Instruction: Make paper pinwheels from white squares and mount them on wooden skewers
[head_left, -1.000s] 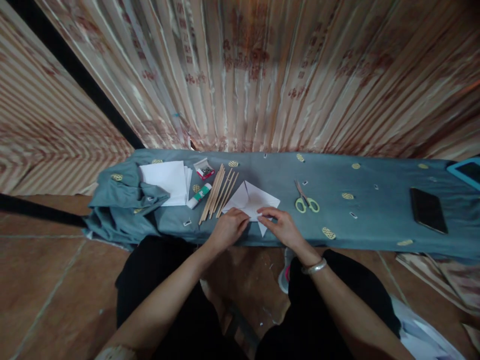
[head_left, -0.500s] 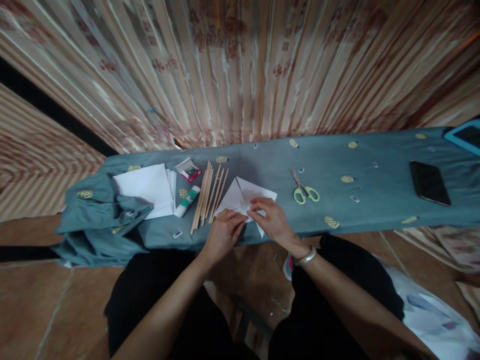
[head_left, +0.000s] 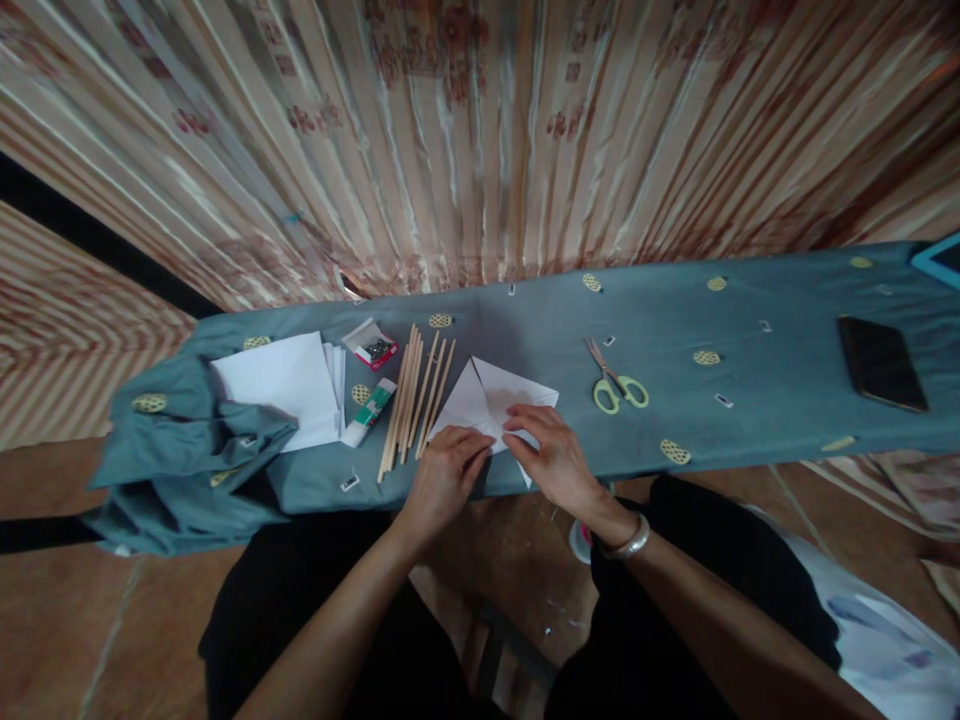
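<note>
We handle folded white paper [head_left: 464, 400].
Our left hand [head_left: 444, 470] pinches its near edge; whether our right hand [head_left: 555, 458] grips, we cannot tell.

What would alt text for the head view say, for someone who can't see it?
The left hand and right hand are at the near side of a creased white paper on a blue-green cloth. Left of it lie wooden sticks, a glue stick, an open box and stacked sheets; right, scissors and a phone.

Left hand [head_left: 444, 468], right hand [head_left: 553, 458] at white paper [head_left: 510, 382]
</note>
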